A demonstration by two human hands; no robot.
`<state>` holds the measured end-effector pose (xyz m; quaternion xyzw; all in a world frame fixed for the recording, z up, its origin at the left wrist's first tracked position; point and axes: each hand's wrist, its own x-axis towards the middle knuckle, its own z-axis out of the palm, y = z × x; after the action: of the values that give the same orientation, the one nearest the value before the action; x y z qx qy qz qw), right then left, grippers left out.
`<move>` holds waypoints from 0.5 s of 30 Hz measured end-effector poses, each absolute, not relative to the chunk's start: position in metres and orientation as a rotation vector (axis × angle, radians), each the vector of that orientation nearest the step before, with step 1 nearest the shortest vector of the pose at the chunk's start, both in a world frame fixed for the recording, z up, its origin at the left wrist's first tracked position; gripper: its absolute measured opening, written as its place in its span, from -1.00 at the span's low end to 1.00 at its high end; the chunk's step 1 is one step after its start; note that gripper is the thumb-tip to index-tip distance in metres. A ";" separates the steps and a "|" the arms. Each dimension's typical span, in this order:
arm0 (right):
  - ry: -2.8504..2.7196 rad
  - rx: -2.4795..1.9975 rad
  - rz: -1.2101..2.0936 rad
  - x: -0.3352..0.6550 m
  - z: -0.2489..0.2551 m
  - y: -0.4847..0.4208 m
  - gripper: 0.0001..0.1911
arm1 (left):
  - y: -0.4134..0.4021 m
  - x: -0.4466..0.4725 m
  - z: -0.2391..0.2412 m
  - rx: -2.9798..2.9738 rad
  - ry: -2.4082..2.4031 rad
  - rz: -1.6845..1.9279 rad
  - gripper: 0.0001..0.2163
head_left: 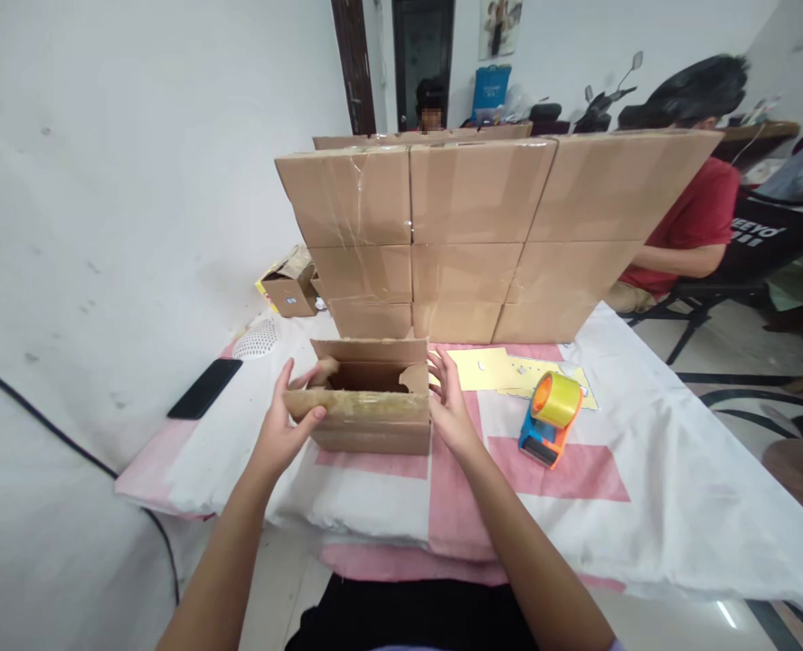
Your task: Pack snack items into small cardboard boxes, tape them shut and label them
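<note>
An open box (371, 436) stands on the bench (686, 461), in front of a wall of boxes (467, 203) stacked three high and three across. The left hand (288, 418) is clamped on the box's left end, thumb against the front. The right hand (448, 393) is beside the right end, its fingers apart and slightly curled; whether they touch the cardboard, I cannot tell. Yellow sheets (477, 371) lie to the right, with a tape dispenser (549, 418) near them. A phone (204, 389) lies on the left.
</note>
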<state>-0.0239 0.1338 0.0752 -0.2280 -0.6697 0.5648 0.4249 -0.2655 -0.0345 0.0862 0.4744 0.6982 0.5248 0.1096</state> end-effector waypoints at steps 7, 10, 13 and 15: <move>-1.643 -0.568 1.405 -0.024 0.069 0.136 -0.42 | -0.025 -0.258 0.088 1.429 2.169 1.509 -0.28; -1.691 -0.486 1.290 -0.023 0.067 0.138 -0.67 | -0.023 -0.248 0.094 1.617 2.406 1.492 -0.33; -1.773 -0.478 1.199 -0.021 0.069 0.135 -0.65 | -0.026 -0.234 0.105 1.952 2.483 1.047 -0.60; -1.818 -0.510 1.138 -0.013 0.076 0.130 -0.64 | -0.028 -0.224 0.110 2.098 2.451 0.788 -0.62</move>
<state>-0.0126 0.1304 0.0755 -0.2063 -0.7359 0.4606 0.4514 -0.2239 -0.0279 0.1097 0.6292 0.7350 0.2363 -0.0894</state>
